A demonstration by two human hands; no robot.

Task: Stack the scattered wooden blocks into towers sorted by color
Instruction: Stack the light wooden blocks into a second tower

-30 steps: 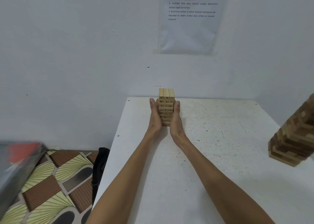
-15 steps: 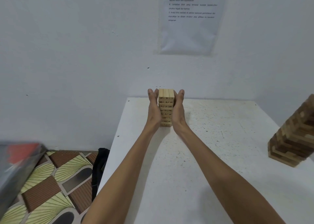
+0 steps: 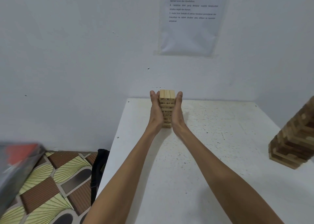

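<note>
A tower of light wooden blocks [image 3: 167, 103] with printed numbers stands near the far left corner of the white table [image 3: 212, 155]. My left hand [image 3: 156, 111] presses flat against its left side, fingers straight up. Against the right side my right hand [image 3: 177, 111] presses the same way. Both fingertips reach almost to the top layer. A second tower of darker brown blocks [image 3: 294, 138] stands at the right edge of the view, partly cut off.
The table stands against a white wall with a printed sheet [image 3: 192, 19] on it. Left of the table lie a patterned floor mat [image 3: 47, 186], a black bag [image 3: 99, 169] and a blurred grey and red object [image 3: 17, 162].
Both hands slid up the sides of the light tower, from its lower half to nearly its top, still pressing it between the palms.
</note>
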